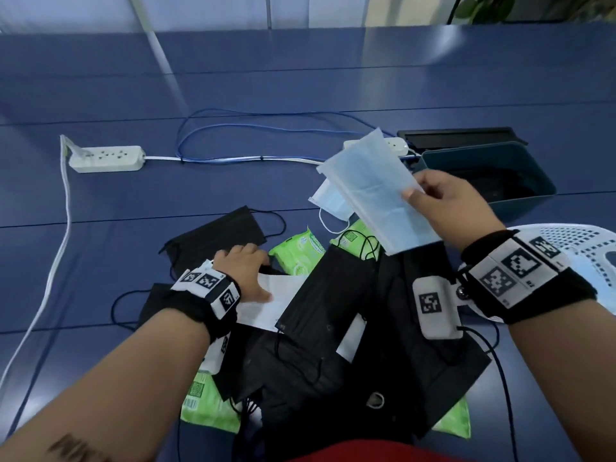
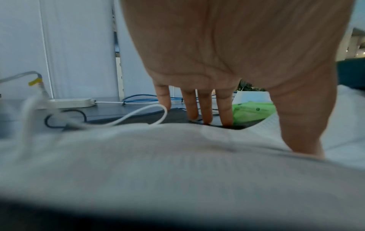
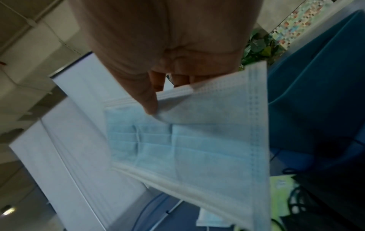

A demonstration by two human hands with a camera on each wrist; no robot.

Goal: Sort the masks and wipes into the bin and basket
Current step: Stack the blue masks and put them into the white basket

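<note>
My right hand [image 1: 446, 201] holds a light blue mask [image 1: 376, 191] up over the pile, pinched at its edge between thumb [image 3: 148, 100] and fingers; the wrist view shows the same blue mask [image 3: 197, 140]. My left hand [image 1: 246, 268] rests on the pile. Its thumb lies on a white mask [image 1: 266, 301] and its straight fingers [image 2: 205, 106] touch a black mask [image 1: 216, 238]. More black masks [image 1: 333, 288] are heaped in front of me among green wipe packs [image 1: 298, 251]. A teal bin [image 1: 540, 195] stands at the right, and a white perforated basket [image 1: 573, 241] is nearer.
Another blue mask [image 1: 330, 201] lies on the blue table beyond the pile. A white power strip [image 1: 106, 158] with its cord sits at the left, and blue cables [image 1: 260, 131] loop behind. A black tray [image 1: 460, 136] stands behind the bin.
</note>
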